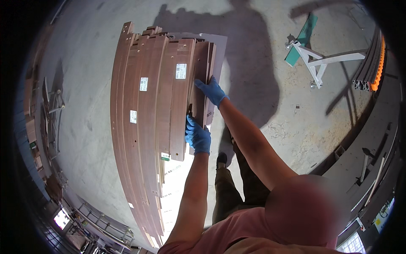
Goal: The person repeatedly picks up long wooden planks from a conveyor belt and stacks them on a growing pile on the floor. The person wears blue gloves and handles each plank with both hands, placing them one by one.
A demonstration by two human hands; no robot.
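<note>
A short brown wooden board (200,65) lies along the right side of a stack of boards. My right hand (212,91), in a blue glove, is closed over its right edge, thumb on the upper face. Around the same board's near end, my left hand (198,136), also gloved in blue, has its fingers curled. A small dark object (190,111) shows just beyond the left fingertips; its kind is unclear. Left of my hands, several longer brown boards (150,97) lie side by side, some bearing white labels (181,71).
Pale sheet material (172,182) with printing shows beneath the boards. On the concrete floor (258,144), a white metal stand (317,61) and a green strip (302,40) are at the far right. Grey profiles (367,67) lie beside an orange edge. Racks line the left rim.
</note>
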